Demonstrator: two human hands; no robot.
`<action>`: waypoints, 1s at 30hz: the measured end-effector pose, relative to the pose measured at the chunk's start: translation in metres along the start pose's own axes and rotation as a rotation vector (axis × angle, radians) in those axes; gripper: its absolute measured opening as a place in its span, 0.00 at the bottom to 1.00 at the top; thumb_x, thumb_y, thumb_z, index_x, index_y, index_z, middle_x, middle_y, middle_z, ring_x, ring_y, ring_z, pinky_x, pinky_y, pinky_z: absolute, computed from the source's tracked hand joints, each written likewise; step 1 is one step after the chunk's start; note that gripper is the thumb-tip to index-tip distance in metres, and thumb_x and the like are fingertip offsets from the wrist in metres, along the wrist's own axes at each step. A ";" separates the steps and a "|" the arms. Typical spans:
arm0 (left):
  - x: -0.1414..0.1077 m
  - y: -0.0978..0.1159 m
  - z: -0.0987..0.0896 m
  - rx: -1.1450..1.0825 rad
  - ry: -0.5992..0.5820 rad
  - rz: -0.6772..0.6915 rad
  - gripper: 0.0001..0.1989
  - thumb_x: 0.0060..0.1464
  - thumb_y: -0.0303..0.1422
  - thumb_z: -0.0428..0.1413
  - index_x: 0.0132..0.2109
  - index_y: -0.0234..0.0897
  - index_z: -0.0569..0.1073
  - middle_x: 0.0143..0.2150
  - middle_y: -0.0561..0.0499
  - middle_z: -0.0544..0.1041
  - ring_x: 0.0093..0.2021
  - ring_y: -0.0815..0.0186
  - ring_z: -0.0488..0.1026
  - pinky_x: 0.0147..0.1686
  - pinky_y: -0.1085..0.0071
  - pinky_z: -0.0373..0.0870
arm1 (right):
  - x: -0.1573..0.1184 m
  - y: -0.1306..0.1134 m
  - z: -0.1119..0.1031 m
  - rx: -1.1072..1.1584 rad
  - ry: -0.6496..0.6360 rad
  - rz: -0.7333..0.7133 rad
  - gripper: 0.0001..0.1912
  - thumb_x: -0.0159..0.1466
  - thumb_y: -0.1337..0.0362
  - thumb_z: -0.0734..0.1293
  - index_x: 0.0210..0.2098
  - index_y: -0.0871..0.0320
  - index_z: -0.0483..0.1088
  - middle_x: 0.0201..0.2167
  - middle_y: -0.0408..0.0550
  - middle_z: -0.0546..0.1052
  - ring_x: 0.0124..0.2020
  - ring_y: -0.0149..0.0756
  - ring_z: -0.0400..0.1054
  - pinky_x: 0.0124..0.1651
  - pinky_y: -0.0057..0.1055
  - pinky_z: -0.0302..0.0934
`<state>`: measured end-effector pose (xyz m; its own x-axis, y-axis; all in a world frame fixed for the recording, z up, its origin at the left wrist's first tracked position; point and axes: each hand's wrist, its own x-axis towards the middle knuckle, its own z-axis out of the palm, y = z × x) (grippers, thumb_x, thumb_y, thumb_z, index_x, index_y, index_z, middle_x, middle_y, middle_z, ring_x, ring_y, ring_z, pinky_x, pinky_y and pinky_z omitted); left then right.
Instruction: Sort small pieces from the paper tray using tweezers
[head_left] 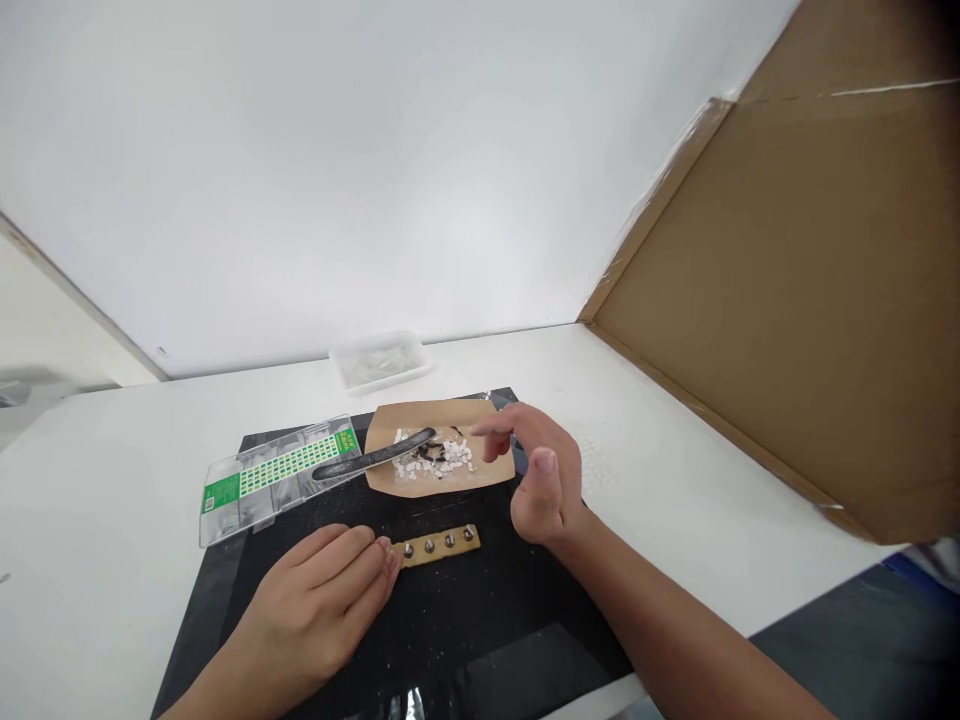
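Observation:
A narrow tan strip point(440, 546) with several shiny metal pieces standing on it lies over a black mat point(525, 620). The fingertips of my left hand point(330, 590) pinch the strip's left end. To the upper right, my right hand point(536, 465) hovers by the right side of a brown paper sheet point(427, 411), its thumb and fingers apart and nothing visible between them. Small white pieces point(454, 455) and some dark bits are heaped on that paper. A dark, curved file-like stick point(375, 458) rests across the paper's left part and a clear case.
The clear compartment case point(281, 475) with a green and yellow label lies left of the paper. Behind is a translucent tray point(381, 362) near the white wall. Cardboard point(795, 280) stands along the right side of the white table point(97, 500).

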<state>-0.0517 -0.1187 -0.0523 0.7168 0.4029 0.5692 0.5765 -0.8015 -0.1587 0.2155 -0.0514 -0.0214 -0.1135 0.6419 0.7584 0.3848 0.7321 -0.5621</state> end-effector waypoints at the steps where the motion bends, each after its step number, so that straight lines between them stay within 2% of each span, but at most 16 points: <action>1: 0.001 -0.001 0.000 0.001 -0.003 -0.001 0.03 0.62 0.23 0.61 0.43 0.32 0.78 0.39 0.50 0.80 0.43 0.62 0.77 0.48 0.61 0.75 | 0.002 0.003 -0.003 -0.039 0.028 0.029 0.31 0.77 0.52 0.45 0.43 0.56 0.75 0.27 0.47 0.73 0.30 0.38 0.69 0.36 0.38 0.63; 5: 0.003 -0.007 -0.003 -0.019 -0.023 0.018 0.02 0.62 0.24 0.61 0.41 0.33 0.77 0.37 0.51 0.79 0.42 0.62 0.76 0.44 0.63 0.74 | 0.016 0.017 -0.018 -0.390 0.127 0.096 0.21 0.78 0.59 0.52 0.48 0.56 0.74 0.28 0.45 0.76 0.31 0.36 0.70 0.40 0.37 0.60; 9: 0.006 -0.010 -0.008 0.009 -0.060 0.082 0.03 0.64 0.24 0.59 0.44 0.31 0.78 0.37 0.48 0.79 0.42 0.59 0.76 0.40 0.62 0.74 | 0.028 0.035 -0.036 -0.627 0.151 0.083 0.16 0.76 0.59 0.58 0.44 0.55 0.77 0.31 0.45 0.79 0.34 0.37 0.71 0.41 0.36 0.56; 12: 0.012 -0.010 -0.013 0.053 -0.064 0.128 0.07 0.66 0.25 0.55 0.45 0.30 0.78 0.36 0.45 0.78 0.42 0.58 0.75 0.39 0.62 0.74 | 0.032 0.052 -0.052 -0.675 0.066 0.249 0.15 0.76 0.59 0.59 0.43 0.55 0.76 0.34 0.46 0.81 0.37 0.38 0.72 0.38 0.33 0.56; 15: 0.016 -0.010 -0.017 0.082 -0.050 0.141 0.10 0.68 0.24 0.51 0.46 0.31 0.78 0.36 0.44 0.79 0.44 0.56 0.75 0.38 0.63 0.75 | 0.034 0.068 -0.067 -0.735 -0.098 0.487 0.15 0.76 0.60 0.57 0.42 0.55 0.73 0.31 0.43 0.81 0.29 0.35 0.70 0.34 0.32 0.52; 17: 0.017 -0.011 -0.019 0.088 -0.039 0.155 0.12 0.68 0.23 0.50 0.47 0.31 0.78 0.37 0.43 0.79 0.45 0.55 0.75 0.38 0.63 0.75 | 0.034 0.077 -0.076 -0.770 -0.195 0.551 0.15 0.76 0.60 0.55 0.44 0.54 0.72 0.32 0.42 0.82 0.30 0.36 0.70 0.34 0.32 0.52; 22: 0.011 -0.013 -0.017 0.067 -0.062 0.156 0.12 0.67 0.22 0.52 0.51 0.30 0.77 0.39 0.43 0.80 0.46 0.55 0.75 0.39 0.63 0.75 | 0.032 0.097 -0.091 -0.819 -0.385 0.641 0.17 0.75 0.62 0.55 0.47 0.51 0.75 0.38 0.44 0.83 0.40 0.39 0.74 0.36 0.32 0.54; 27: -0.001 -0.013 -0.009 0.022 -0.101 0.077 0.11 0.62 0.24 0.60 0.52 0.32 0.77 0.44 0.44 0.80 0.49 0.54 0.74 0.46 0.59 0.76 | 0.030 0.112 -0.101 -0.827 -0.374 0.607 0.20 0.75 0.57 0.56 0.45 0.54 0.79 0.44 0.51 0.82 0.42 0.42 0.73 0.38 0.34 0.56; 30: 0.000 -0.012 -0.007 -0.006 -0.092 0.058 0.09 0.62 0.24 0.61 0.49 0.34 0.77 0.44 0.45 0.79 0.48 0.55 0.74 0.48 0.58 0.75 | 0.028 0.117 -0.104 -0.788 -0.401 0.588 0.17 0.72 0.56 0.62 0.47 0.54 0.80 0.45 0.52 0.82 0.42 0.40 0.73 0.39 0.33 0.59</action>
<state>-0.0617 -0.1119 -0.0453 0.7818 0.3946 0.4828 0.5312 -0.8270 -0.1842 0.3530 0.0288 -0.0315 0.0453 0.9804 0.1918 0.9461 0.0196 -0.3234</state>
